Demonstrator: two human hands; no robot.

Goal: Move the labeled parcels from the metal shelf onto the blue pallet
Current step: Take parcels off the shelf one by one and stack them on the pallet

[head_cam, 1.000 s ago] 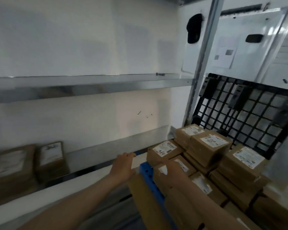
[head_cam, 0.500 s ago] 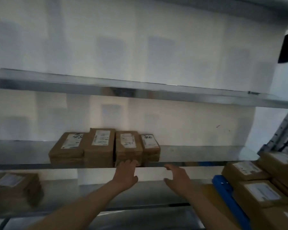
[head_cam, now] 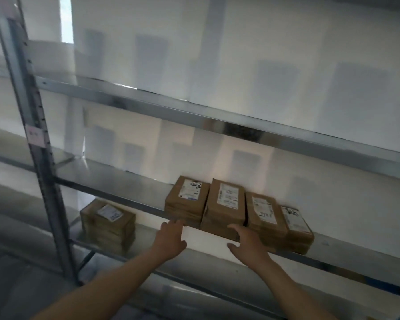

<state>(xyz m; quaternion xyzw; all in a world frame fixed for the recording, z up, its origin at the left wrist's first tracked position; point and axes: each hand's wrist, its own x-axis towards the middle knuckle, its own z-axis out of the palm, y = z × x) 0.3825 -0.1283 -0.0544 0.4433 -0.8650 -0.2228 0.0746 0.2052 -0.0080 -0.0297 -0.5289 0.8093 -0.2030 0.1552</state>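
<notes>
A person's two bare arms stretch toward the middle tier of a grey metal shelf, where four low stacks of flat brown cardboard parcels with white printed labels sit side by side at the near edge, right of centre. The left hand is spread and holds nothing, its fingertips at the lower front edge of the leftmost stack. The right hand is also spread with the thumb splayed wide, its fingers against the near face of the second stack, and it grips nothing yet. The step in hand appears to be the pick-up, with the hands arriving at the parcels and no lift begun. The next move likely calls for closing both hands on one stack, or on the two together, drawing it off the shelf edge without letting the loose layers slide apart, then turning to carry it away. The blue pallet is out of view here. Another stack of labelled brown parcels waits on the tier below, to the left near the perforated steel upright.
</notes>
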